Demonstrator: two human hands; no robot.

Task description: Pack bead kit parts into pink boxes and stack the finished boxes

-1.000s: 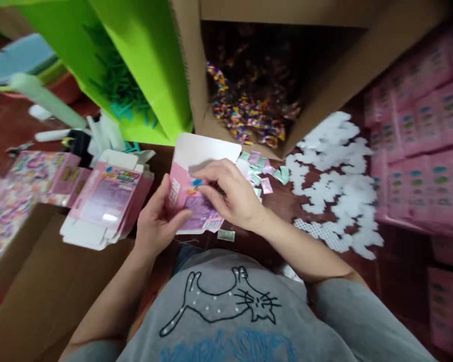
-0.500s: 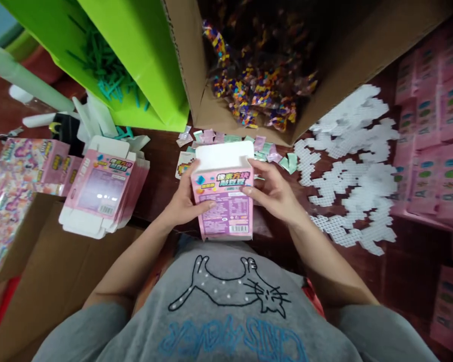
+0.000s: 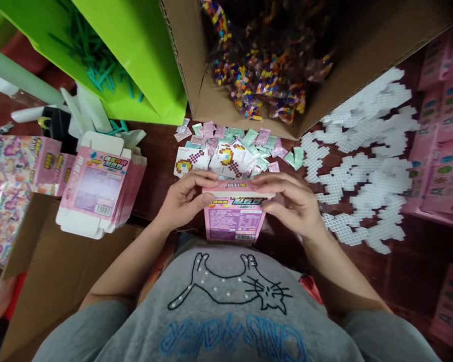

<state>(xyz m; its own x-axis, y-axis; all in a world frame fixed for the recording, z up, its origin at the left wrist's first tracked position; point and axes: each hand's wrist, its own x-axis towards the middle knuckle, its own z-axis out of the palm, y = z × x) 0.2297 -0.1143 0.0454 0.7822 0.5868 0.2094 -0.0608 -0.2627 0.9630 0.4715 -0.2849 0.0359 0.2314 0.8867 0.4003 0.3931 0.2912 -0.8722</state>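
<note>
Between my hands stands a pink and purple printed cardboard box (image 3: pixel 232 221), close to my shirt. Its top flap is bent over towards me, and a white edge shows along the front of the fold. My left hand (image 3: pixel 191 196) grips the flap's left end, fingers on top and thumb at the front edge. At the right end my right hand (image 3: pixel 292 201) does the same, fingers over the flap and thumb below it. Just beyond the box lie pattern cards (image 3: pixel 232 160) and several small green and pink sachets (image 3: pixel 262 137).
White grid plates (image 3: pixel 362 181) are heaped at the right, beside stacked pink boxes (image 3: pixel 443 156). Flattened pink cartons (image 3: pixel 98 191) lie in a pile at the left. Behind stand a carton (image 3: pixel 200 103) of bagged coloured beads and a green box (image 3: pixel 154 60) with teal sticks.
The white top flap, upright before, has been folded down towards me. Both hands have moved onto its ends, and the box now leans lower, showing the cards behind it.
</note>
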